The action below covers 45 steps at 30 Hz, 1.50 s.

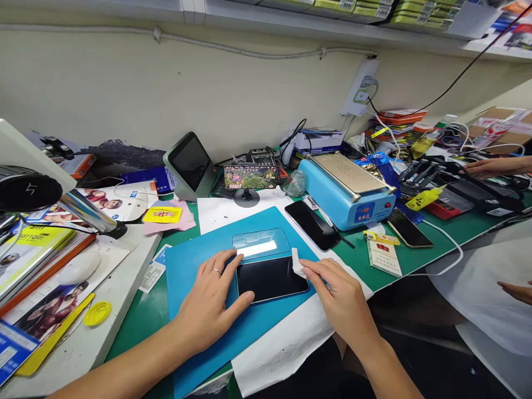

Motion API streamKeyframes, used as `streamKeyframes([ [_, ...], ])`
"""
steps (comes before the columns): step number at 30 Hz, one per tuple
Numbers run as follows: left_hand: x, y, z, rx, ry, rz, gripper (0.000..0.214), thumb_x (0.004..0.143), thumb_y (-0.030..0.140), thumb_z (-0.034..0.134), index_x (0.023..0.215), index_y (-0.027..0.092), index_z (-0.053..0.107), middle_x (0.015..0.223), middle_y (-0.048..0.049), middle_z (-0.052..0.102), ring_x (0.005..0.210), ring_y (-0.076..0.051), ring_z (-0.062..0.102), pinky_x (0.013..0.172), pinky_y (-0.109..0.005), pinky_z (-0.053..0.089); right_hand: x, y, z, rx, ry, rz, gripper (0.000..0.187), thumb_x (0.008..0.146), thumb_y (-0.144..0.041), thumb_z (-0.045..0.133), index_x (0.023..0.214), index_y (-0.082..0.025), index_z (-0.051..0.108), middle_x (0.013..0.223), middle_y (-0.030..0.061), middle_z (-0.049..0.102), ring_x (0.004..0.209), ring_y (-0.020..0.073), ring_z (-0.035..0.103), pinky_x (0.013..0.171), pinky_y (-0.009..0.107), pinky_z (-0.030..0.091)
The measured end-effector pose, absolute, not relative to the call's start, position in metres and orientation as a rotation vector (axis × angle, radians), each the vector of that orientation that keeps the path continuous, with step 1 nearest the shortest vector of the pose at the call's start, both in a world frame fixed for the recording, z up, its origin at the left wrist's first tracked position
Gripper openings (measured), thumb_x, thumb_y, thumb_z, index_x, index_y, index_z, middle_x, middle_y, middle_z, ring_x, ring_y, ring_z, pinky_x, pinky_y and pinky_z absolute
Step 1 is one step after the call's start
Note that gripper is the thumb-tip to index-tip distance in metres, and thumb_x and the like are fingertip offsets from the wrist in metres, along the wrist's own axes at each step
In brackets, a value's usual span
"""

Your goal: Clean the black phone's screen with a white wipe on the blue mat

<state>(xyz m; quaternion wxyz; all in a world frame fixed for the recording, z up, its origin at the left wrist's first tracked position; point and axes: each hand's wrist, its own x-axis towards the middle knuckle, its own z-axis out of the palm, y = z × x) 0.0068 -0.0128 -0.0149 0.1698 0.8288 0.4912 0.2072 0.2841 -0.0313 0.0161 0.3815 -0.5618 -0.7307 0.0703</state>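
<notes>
At the far left, a glossy yellow box [41, 249] lies on a white board near a smooth, rounded white mouse [80, 268] and a ridged, round yellow plastic lid [97, 313]. Further along, a wedge-shaped smart display [189, 165] stands upright behind a crinkled yellow packet [162, 215] on pink paper. On the smooth blue mat [187, 277], the person's left hand [210, 305], a ring on one finger, lies spread, not clenched, thumb and fingertips at the left end of a flat, black-glass phone [266, 281]. Just beyond the phone lies a clear, round-cornered glass panel [261, 243]. The right hand [341, 291] pinches a soft, folded white wipe [296, 264] between thumb and fingers at the phone's right end. Farther right sits a boxy blue machine [343, 197] with a perforated metal top. As for writing, the yellow box reads "BATTERY"; the machine's red digits are too small to read surely, as is the lettering below the red emblem on the white carton [383, 256].
</notes>
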Motion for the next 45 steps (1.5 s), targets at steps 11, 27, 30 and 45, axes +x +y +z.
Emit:
streamKeyframes([
  [11,0.005,-0.013,-0.013,2.360,1.375,0.567,0.055,0.103,0.051,0.049,0.152,0.029,0.040,0.156,-0.0081,0.043,0.143,-0.035,0.039,0.115,-0.056,0.039,0.295,-0.027,0.027,-1.583,-1.672,0.023,0.021,0.099,-0.037,0.055,0.087,-0.025,0.066,0.092,0.0072,0.066,0.091,0.0247,0.064,0.078,0.038,0.054],
  [27,0.004,-0.021,0.000,2.520,0.817,0.915,0.038,0.101,0.050,0.058,0.129,0.025,0.049,0.109,-0.0078,0.065,0.097,-0.024,0.061,0.084,-0.039,0.049,0.205,-0.043,0.033,-1.274,-1.737,0.669,0.034,0.101,-0.036,0.054,0.071,-0.022,0.057,0.064,-0.0028,0.059,0.060,0.0113,0.054,0.058,0.024,0.042],
  [30,0.007,-0.020,-0.002,2.541,0.732,1.010,0.009,0.105,0.028,0.055,0.111,0.021,0.055,0.089,-0.0041,0.064,0.078,-0.019,0.056,0.070,-0.032,0.044,0.189,-0.043,0.026,-1.250,-1.746,0.648,0.038,0.102,-0.040,0.054,0.069,-0.022,0.050,0.062,-0.0040,0.053,0.059,0.0102,0.047,0.057,0.024,0.036],
  [45,0.006,-0.016,-0.005,2.357,0.708,1.061,0.010,0.105,0.013,0.045,0.101,0.020,0.051,0.087,-0.0023,0.060,0.077,-0.017,0.051,0.073,-0.031,0.040,0.207,-0.052,0.029,-1.338,-1.668,1.152,0.013,0.094,-0.035,0.063,0.089,-0.024,0.059,0.071,-0.0062,0.049,0.065,0.0101,0.045,0.058,0.024,0.036],
])
